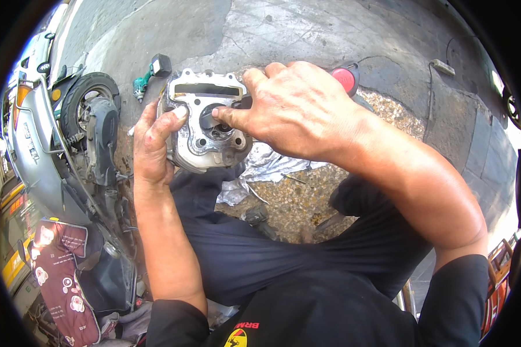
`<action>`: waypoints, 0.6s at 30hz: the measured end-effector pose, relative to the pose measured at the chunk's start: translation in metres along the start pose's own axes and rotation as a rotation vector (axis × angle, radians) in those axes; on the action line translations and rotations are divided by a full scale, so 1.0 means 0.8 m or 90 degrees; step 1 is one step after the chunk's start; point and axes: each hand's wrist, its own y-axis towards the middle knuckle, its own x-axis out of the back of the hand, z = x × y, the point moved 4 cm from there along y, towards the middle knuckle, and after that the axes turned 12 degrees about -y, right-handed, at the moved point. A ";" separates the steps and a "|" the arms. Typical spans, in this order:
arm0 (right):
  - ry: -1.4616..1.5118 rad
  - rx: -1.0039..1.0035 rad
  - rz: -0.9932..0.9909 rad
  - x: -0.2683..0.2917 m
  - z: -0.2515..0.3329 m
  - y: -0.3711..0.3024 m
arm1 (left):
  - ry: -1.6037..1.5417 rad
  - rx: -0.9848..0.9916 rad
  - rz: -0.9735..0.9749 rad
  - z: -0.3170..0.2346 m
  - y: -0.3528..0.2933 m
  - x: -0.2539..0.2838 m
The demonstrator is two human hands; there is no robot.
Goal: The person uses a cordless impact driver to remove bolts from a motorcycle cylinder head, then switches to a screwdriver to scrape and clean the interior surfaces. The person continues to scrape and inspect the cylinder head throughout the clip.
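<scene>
A grey metal engine cylinder head (pixel 192 130) with cooling fins is held up in front of me, its flat face toward me. That face shows a long slot at the far end, several bolt holes and a round hollow. My left hand (pixel 153 141) grips the left side, its thumb lying on the rim. From the right, my right hand (pixel 301 110) reaches over, its thumb pressed into the hollow against a dark grey patch (pixel 207 117) I cannot identify. The other right fingers curl at the far right edge, their tips hidden.
A scooter (pixel 37 150) with its rear wheel (pixel 90 98) showing stands at the left. Beyond the part lies a green cordless power tool (pixel 140 87). A red round object (pixel 344 79) is on the ground to the right. Crumpled silvery sheeting (pixel 266 165) lies below the part.
</scene>
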 end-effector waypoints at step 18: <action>0.495 -0.027 0.107 -0.011 -0.001 0.005 | 0.079 -0.198 0.040 -0.029 -0.010 -0.014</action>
